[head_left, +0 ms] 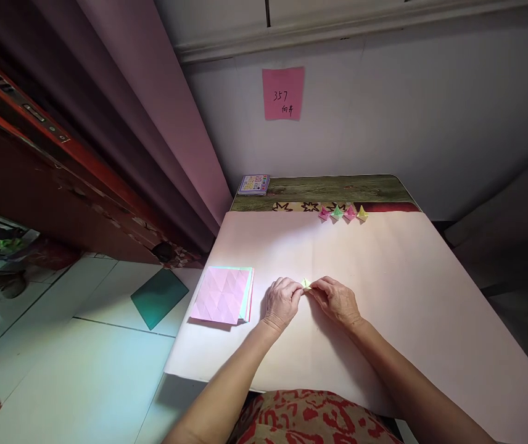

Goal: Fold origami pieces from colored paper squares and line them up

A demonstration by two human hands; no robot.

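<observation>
Near the middle of the bench point(329, 185), above its pale covering point(407, 277), a small light-yellow folded-paper piece point(306, 283) sits between the left hand point(284, 301) and the right hand point(337, 301). The fingers of both are drawn together in a pinch on it, one hand at each side, presumably because something so little needs steadying from two directions; its folds are too tiny to read. The stack of square origami paper point(222, 296) lies left of the left hand, probably for easy reach. Four folded-paper pieces point(337, 213) line the covering's far edge, likely kept there to avoid being knocked.
</observation>
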